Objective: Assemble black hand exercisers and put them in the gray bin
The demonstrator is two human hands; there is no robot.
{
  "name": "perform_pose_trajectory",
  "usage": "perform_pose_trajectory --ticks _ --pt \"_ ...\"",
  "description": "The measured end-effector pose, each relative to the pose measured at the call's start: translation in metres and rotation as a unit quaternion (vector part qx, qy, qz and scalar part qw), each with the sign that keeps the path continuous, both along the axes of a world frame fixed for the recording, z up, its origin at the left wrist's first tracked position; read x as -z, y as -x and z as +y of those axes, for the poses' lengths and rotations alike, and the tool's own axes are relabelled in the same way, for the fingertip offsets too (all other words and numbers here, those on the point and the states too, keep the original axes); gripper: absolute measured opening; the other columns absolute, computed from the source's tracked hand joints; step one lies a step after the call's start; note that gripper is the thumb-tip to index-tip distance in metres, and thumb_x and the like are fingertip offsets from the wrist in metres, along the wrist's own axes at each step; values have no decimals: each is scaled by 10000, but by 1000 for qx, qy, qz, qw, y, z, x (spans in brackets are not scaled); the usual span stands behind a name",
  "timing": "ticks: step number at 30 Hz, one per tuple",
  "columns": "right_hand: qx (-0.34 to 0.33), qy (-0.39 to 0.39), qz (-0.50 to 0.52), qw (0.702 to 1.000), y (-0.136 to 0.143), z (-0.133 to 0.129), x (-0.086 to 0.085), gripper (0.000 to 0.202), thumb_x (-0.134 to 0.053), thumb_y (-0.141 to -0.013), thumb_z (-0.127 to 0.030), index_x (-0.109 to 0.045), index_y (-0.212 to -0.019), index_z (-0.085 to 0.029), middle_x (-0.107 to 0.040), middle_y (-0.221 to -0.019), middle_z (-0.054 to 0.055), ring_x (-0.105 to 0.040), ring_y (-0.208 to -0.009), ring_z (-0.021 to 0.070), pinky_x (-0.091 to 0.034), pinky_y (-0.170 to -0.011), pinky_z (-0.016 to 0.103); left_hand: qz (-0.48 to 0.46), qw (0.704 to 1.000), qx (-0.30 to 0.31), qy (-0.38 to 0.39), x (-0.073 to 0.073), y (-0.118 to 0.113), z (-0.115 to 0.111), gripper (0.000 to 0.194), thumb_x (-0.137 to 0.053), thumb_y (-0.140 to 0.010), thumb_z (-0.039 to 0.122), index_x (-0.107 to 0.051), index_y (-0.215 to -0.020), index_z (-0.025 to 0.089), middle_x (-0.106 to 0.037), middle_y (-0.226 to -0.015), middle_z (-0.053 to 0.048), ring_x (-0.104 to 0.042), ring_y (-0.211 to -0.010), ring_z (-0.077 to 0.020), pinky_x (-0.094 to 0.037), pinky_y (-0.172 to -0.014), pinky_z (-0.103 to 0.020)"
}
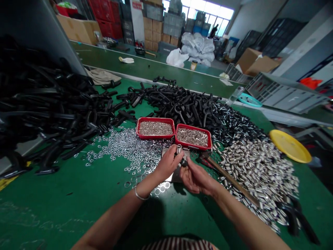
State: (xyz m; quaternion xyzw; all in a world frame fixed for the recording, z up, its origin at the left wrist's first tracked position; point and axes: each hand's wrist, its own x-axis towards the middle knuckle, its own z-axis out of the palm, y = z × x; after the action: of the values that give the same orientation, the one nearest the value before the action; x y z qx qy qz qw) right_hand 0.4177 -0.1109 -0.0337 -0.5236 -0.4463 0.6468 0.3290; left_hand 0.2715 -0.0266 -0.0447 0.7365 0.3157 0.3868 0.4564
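My left hand (pixel 166 162) pinches a small shiny ribbed metal cylinder, like a coil spring (pixel 179 149), which stands upright between the fingertips. Close beside it, my right hand (pixel 194 176) has its thumb and fingers closed on a small black part (pixel 183 162). The fingers hide most of that part, and I cannot tell whether it joins the metal piece. Both hands are above a flat metal plate (pixel 174 176) on the green table. Right of the plate lies a hammer with a wooden handle (pixel 231 178).
Two red trays (pixel 155 138) (pixel 194 147) of tiny metal pieces stand behind the plate. Metal rings (pixel 130 146) spread leftward, metal sleeves (pixel 257 166) heap at right. Black handle-like parts (pixel 179 107) pile up behind and at left. A yellow lid (pixel 290 146) lies far right.
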Motion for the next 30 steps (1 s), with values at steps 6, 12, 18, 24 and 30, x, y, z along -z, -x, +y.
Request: perform_pose_trajectory --ticks 6,12,18,24,30 --pt "95 -117 -188 970 -8 1 -9 681 -186 -951 -725 -551 -1136 -180 -699 -736 57 -586 -467 165 -454 -458 279 -66 981 21 184 3 -2 3 327 -459 -971 502 -542 -926 189 -586 -786 21 -500 -557 -96 -398 -534 -230" --pt "66 -245 -375 892 3 -5 -8 430 -416 -963 -591 -555 -842 -202 -664 -806 86 -635 -734 218 -481 -642 316 -37 991 -13 126 4 -3 1 288 -456 -980 454 -540 -890 193 -600 -798 10 -542 -648 -123 -423 -631 -256" --pt "92 -122 -185 971 10 -3 -15 410 -521 -911 -615 -552 -837 -213 -643 -702 16 -505 -486 119 -360 -448 230 -1 999 -18 45 2 0 0 248 -430 -1002 402 -546 -914 202 -618 -866 -14 -577 -825 -167 -428 -800 -297" --pt "1 -8 -58 998 3 -9 -18 568 -285 -983 -639 -619 -975 -180 -569 -540 -29 -350 -351 100 -288 -383 227 105 993 23 -42 -2 2 5 244 -395 -1005 392 -521 -939 195 -588 -926 -36 -556 -882 -188 -435 -847 -319" --pt "31 -150 -283 947 -16 -22 -13 389 -440 -985 -489 -676 -1021 -182 -719 -957 76 -649 -848 201 -475 -734 281 360 900 189 -157 -1 -10 17 181 -466 -927 250 -614 -982 162 -634 -1063 -106 -586 -1031 -257 -434 -955 -391"
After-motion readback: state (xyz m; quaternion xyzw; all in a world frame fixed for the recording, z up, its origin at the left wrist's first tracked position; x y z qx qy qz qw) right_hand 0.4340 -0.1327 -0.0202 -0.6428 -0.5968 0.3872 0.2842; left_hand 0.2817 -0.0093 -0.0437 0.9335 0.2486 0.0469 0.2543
